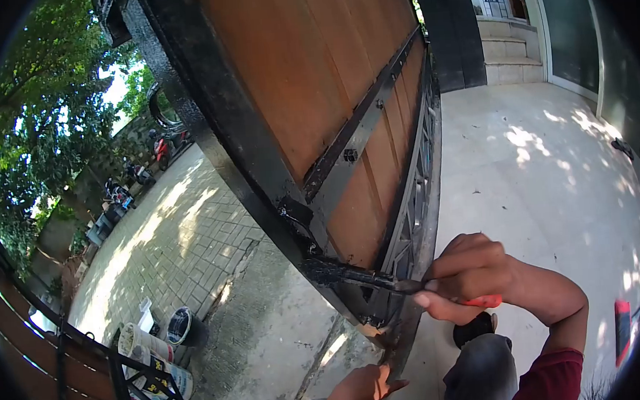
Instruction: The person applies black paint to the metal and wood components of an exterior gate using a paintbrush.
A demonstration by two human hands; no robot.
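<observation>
A brown panelled gate [311, 61] with a black metal frame stands tilted across the middle of the view. My right hand [471, 275] is closed around a paintbrush [407, 285] with a red handle, its tip against the frame's lower black bar [346, 273]. That bar looks wet and glossy near its left end. Low in the view, below the gate's bottom corner, is my left hand [368, 388]; its fingers are partly seen and I cannot tell whether they hold anything.
Paint buckets [142, 343] and a dark pail [183, 326] stand on the ground at the lower left, behind black gate bars [62, 362]. Motorbikes [162, 152] are parked farther back. Steps [510, 49] rise at the upper right. A red object [622, 328] lies at the right edge.
</observation>
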